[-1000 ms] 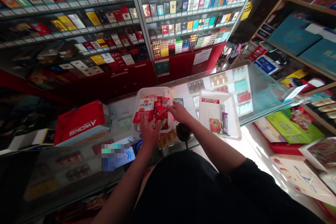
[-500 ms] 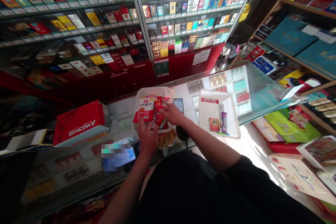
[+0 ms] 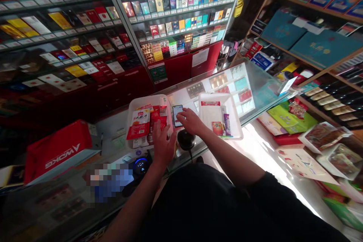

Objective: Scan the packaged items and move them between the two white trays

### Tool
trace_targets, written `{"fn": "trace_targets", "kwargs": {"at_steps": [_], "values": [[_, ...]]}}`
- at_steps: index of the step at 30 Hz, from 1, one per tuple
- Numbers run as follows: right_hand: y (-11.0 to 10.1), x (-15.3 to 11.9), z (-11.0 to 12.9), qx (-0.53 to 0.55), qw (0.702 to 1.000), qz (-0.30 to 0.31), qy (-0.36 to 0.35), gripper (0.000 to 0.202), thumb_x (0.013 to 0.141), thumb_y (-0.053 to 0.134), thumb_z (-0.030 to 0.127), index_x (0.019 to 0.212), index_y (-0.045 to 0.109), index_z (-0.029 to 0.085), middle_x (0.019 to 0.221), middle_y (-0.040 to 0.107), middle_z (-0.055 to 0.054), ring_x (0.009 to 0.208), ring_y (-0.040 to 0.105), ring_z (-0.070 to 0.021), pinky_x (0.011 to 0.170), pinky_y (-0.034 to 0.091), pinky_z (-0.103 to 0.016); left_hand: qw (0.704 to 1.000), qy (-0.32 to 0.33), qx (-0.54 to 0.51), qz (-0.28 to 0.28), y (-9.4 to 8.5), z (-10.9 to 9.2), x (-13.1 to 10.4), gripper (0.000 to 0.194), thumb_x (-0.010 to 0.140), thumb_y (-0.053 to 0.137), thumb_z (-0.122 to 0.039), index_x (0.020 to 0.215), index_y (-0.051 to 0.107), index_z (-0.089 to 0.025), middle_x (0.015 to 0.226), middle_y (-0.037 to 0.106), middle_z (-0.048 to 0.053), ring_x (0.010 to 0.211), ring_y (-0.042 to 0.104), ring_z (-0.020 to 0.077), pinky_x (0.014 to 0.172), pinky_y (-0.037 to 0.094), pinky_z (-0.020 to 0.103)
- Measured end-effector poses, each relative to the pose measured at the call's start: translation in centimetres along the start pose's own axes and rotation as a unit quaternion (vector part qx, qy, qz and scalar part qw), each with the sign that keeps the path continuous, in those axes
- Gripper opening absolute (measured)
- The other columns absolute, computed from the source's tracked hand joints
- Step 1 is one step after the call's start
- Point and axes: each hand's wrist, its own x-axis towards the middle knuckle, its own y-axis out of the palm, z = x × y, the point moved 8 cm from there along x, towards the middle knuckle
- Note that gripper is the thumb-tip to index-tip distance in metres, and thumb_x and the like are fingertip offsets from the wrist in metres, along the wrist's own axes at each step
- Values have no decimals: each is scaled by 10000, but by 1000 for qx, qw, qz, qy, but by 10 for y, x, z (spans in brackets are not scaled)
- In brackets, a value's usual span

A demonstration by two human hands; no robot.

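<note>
Left hand (image 3: 164, 146) over tray (image 3: 134, 105) of packets (image 3: 140, 121), right hand (image 3: 192, 121) at phone (image 3: 177, 110), contact unclear

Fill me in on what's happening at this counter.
A person stands at a glass counter with both hands over it. The left hand, fingers spread, is over the near edge of a white tray filled with snack packets; whether it touches them is unclear. The right hand has its fingers at a lit phone lying between that tray and a second white tray, which holds fewer items.
</note>
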Motion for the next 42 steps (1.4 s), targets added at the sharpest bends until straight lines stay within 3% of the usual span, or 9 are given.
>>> {"fn": "trace_targets", "kwargs": {"at_steps": [5, 9, 13, 17, 23, 26, 29, 37, 42], "values": [[-28, -29, -58, 51, 989, -61, 125, 423, 1128, 415, 365, 1071, 801, 202, 1208, 771, -90, 1272, 614, -234, 1120, 407, -355, 997, 71, -16, 38, 32, -46, 10, 443, 1036, 562, -440, 1398, 636, -193, 1651, 482, 172, 1599, 354, 361, 1301, 299, 611], [-41, -57, -110, 66, 969, -75, 227, 441, 1104, 456, 421, 1175, 794, 148, 1284, 757, -139, 1227, 653, -245, 1075, 433, -332, 988, 124, -49, 79, 64, -86, 14, 466, 1018, 584, -353, 1446, 587, -171, 1547, 595, 180, 1540, 455, 335, 1285, 356, 565], [-44, -85, -160, 61, 946, -58, 314, 484, 1074, 495, 428, 1358, 724, 110, 1456, 680, -168, 1343, 617, -287, 1117, 425, -349, 977, 132, -46, 159, 108, -114, 14, 532, 999, 591, -342, 1490, 543, -144, 1527, 610, 198, 1459, 548, 331, 1263, 404, 536], [-39, -106, -198, 11, 931, -8, 364, 452, 1075, 470, 329, 1399, 688, 101, 1455, 676, -180, 1292, 648, -275, 1057, 457, -328, 960, 97, -6, 261, 155, -128, 9, 600, 997, 568, -323, 1546, 479, -97, 1574, 562, 223, 1461, 543, 345, 1254, 410, 515], [-32, -125, -233, -18, 918, 41, 394, 332, 1054, 474, 214, 1161, 755, 72, 1248, 743, -229, 1129, 704, -280, 922, 482, -326, 925, 35, 74, 371, 204, -136, 9, 485, 1015, 523, -316, 1459, 537, -121, 1422, 674, 227, 1310, 656, 348, 1100, 507, 456], [-27, -128, -245, -21, 914, 55, 400, 321, 1050, 483, 216, 1159, 748, 72, 1208, 749, -230, 1099, 707, -275, 890, 485, -321, 897, -13, 117, 425, 225, -130, 10, 436, 1008, 536, -326, 1390, 562, -118, 1299, 729, 236, 1191, 720, 364, 968, 546, 429], [-27, -125, -253, -22, 915, 56, 399, 346, 1070, 448, 244, 1186, 741, 101, 1235, 743, -207, 1109, 702, -255, 887, 486, -306, 869, -58, 151, 468, 245, -122, 10, 468, 961, 639, -327, 1368, 577, -103, 1270, 738, 251, 1175, 735, 366, 941, 540, 391], [-31, -114, -261, -28, 921, 63, 383, 400, 1094, 418, 318, 1211, 740, 111, 1272, 725, -213, 1121, 698, -254, 895, 507, -310, 863, -99, 158, 469, 273, -113, 17, 422, 939, 679, -350, 1295, 665, -123, 1298, 741, 244, 1196, 735, 328, 923, 533, 315], [-25, -119, -265, -50, 902, 75, 421, 404, 1033, 555, 350, 1229, 736, 47, 1288, 699, -278, 1146, 691, -323, 920, 530, -375, 868, -104, 147, 463, 281, -109, 19, 370, 922, 687, -342, 1221, 709, -124, 1229, 768, 234, 1155, 748, 323, 901, 535, 312]]}}
